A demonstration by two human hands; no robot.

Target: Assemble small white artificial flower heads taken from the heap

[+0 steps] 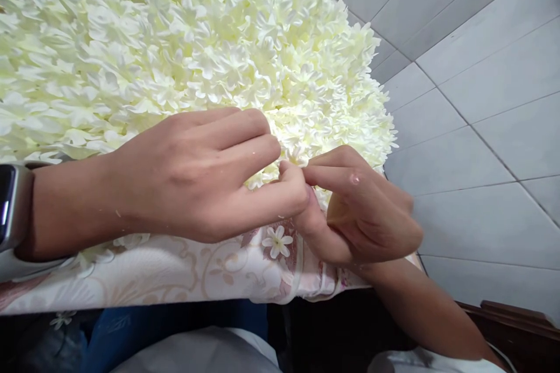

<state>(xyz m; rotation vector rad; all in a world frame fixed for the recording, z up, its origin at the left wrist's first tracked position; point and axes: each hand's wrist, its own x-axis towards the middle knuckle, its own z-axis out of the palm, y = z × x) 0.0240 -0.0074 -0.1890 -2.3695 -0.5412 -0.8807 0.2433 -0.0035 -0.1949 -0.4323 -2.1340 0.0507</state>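
My left hand (pixel 205 172) and my right hand (pixel 363 210) meet at the front edge of a big pile of pale yellow-white artificial flowers (pixel 210 46). The left thumb and fingers are bent together, their tips touching those of the right hand. My right thumb and index finger are pinched at the same spot. Whatever sits between the fingertips is hidden or too small to name. Just below the hands, one loose white flower (pixel 277 242) lies on the patterned tablecloth (pixel 175 271).
Grey-white wall tiles (pixel 472 145) rise close to the right of the table. White cord-like loops (pixel 324 280) lie at the cloth's front edge. A watch (pixel 13 207) is on my left wrist. Another flower (pixel 62 319) shows below the table edge at lower left.
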